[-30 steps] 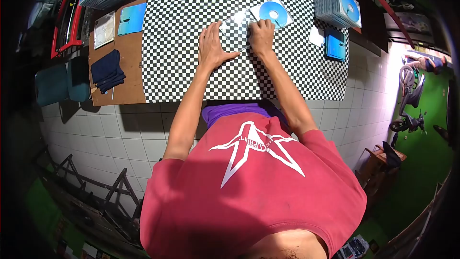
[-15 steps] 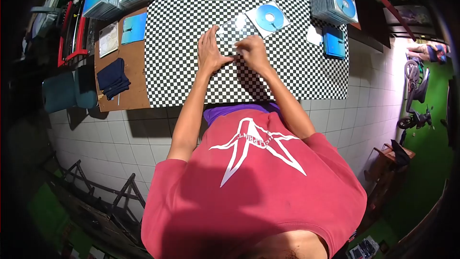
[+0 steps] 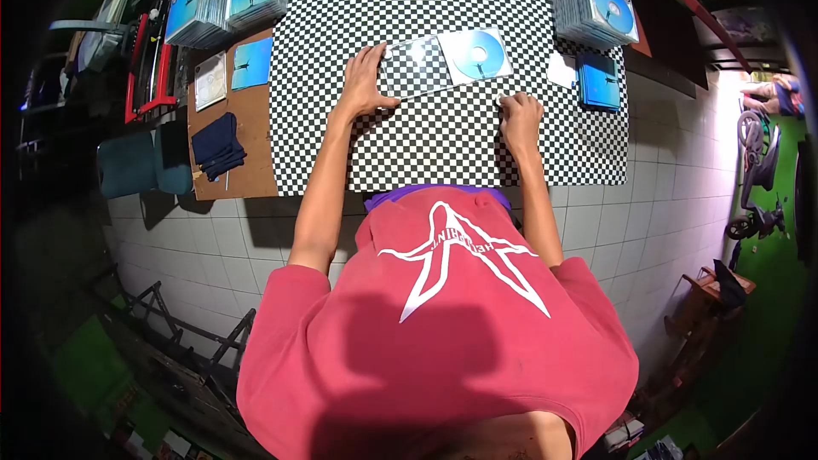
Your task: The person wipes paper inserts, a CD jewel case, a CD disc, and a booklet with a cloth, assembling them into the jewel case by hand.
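Observation:
An open CD case lies on the checkered cloth, its clear lid (image 3: 415, 70) to the left and the half with a blue printed disc (image 3: 478, 54) to the right. My left hand (image 3: 364, 83) spans the lid's left edge, fingers at the upper corner and thumb at the lower one. Below and right of the case, my right hand (image 3: 521, 122) rests near the cloth with its fingers curled together. A small whitish bit shows at those fingertips, too small to name. The right hand is apart from the case.
Stacks of CD cases stand at the back left (image 3: 198, 13) and back right (image 3: 588, 13). Blue printed inserts (image 3: 599, 83) sit at the right beside a white paper (image 3: 561, 70). A folded dark cloth (image 3: 218, 145) and a blue sheet (image 3: 251, 63) lie on brown board at left.
My right hand has moved from the clear lid to the right and down, off the case. The case has turned slightly, its disc half now lower. My left hand stays at the lid's left edge.

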{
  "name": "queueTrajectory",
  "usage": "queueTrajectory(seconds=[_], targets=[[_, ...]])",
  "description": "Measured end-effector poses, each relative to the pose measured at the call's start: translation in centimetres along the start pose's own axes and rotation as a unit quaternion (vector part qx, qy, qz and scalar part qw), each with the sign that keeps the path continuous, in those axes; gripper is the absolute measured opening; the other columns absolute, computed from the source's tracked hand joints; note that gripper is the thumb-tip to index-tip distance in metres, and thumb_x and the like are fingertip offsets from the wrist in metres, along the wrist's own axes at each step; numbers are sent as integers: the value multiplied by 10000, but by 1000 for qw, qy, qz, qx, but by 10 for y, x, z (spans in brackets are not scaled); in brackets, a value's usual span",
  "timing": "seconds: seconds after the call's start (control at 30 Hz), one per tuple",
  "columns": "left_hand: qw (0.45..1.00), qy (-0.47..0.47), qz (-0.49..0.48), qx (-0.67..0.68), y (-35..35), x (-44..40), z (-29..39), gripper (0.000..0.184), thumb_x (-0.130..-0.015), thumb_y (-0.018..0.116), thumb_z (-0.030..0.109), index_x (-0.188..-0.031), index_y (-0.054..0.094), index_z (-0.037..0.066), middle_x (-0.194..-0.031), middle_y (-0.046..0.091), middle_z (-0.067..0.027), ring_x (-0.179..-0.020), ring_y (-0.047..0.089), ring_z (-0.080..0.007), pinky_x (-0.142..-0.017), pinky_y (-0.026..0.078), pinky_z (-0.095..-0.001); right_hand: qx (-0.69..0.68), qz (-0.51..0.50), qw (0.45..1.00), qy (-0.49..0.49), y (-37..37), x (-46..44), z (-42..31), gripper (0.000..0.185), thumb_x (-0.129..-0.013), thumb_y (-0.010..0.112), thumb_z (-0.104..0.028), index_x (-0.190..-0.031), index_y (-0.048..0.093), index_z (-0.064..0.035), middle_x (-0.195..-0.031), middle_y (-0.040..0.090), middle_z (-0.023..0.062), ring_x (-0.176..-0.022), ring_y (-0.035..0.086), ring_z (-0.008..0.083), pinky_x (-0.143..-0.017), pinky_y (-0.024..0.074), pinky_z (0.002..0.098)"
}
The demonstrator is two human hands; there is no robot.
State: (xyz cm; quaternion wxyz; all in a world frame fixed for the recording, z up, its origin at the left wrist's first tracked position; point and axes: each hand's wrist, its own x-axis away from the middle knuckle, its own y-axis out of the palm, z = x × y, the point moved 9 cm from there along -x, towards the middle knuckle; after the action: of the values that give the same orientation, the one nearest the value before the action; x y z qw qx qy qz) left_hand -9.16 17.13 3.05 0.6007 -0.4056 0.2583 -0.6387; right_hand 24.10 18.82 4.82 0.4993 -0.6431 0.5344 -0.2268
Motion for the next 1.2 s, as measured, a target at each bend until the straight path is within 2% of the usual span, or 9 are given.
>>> queueTrajectory(seconds=[0.13,0.23,0.3,0.43,0.53,0.67,0.77,0.9,1.2], targets=[[998,48,-14,-45,2,-21,-3,1363,-428,985,365,-1595,304,184,-1643,296,-164,-1546,197,-340,-1273,118,-587,-2,1,1000,18,1,-3,-2,176,-815,725,-9,-983,757,-52,-992,640,95,-1018,566,285,-1035,364,466],[988,73,-31,-133,10,-25,0,1300,-468,966,454,-1584,336,236,-1658,256,-148,-1546,170,-378,-1224,92,-687,7,3,1000,14,2,-3,-5,178,-817,732,-23,-991,755,-51,-1010,636,101,-1030,562,286,-1040,360,469],[988,69,-9,-141,13,-24,10,1348,-445,984,425,-1598,305,266,-1650,275,-165,-1546,196,-349,-1249,92,-646,13,1,1000,9,4,-2,-6,174,-818,734,-28,-990,754,-48,-1017,634,104,-1036,560,286,-1043,358,470],[995,58,-5,-80,7,-28,18,1381,-434,1003,397,-1603,293,206,-1627,305,-187,-1514,274,-369,-1253,124,-633,63,29,998,-8,-3,-9,-24,247,-863,741,-129,-1103,735,-70,-1106,637,118,-1106,550,306,-1045,353,494],[998,42,3,-54,5,-22,24,1400,-419,1009,376,-1601,288,172,-1592,338,-215,-1471,336,-405,-1236,273,-588,28,24,996,-85,6,-29,-66,307,-903,720,-197,-1187,702,-81,-1281,602,164,-1241,493,372,-1091,326,528],[999,46,13,-12,4,-17,29,1413,-410,1010,291,-1605,266,167,-1577,327,-251,-1443,359,-443,-1206,327,-591,67,-96,985,-126,67,-58,-107,529,-1006,593,-398,-1454,522,-125,-1596,334,197,-1480,267,415,-1141,246,623],[996,79,46,10,0,-13,32,1387,-423,998,246,-1599,265,165,-1583,308,-248,-1434,356,-463,-1185,362,-601,72,-103,982,-139,102,-68,-113,620,-1031,539,-440,-1529,407,-96,-1662,186,186,-1510,194,420,-1131,219,674],[997,54,38,41,-2,-10,30,1357,-423,976,187,-1591,286,217,-1588,298,-237,-1422,363,-482,-1148,428,-590,41,-107,985,-133,106,-60,-125,593,-1044,509,-450,-1564,386,-192,-1674,165,172,-1511,179,430,-1134,210,675],[994,78,44,54,1,-11,30,1367,-426,977,208,-1597,273,224,-1565,332,-200,-1425,394,-429,-1231,275,-594,53,-95,989,-102,98,-62,-118,484,-1042,510,-451,-1492,506,-272,-1643,243,180,-1501,193,432,-1134,182,653]])
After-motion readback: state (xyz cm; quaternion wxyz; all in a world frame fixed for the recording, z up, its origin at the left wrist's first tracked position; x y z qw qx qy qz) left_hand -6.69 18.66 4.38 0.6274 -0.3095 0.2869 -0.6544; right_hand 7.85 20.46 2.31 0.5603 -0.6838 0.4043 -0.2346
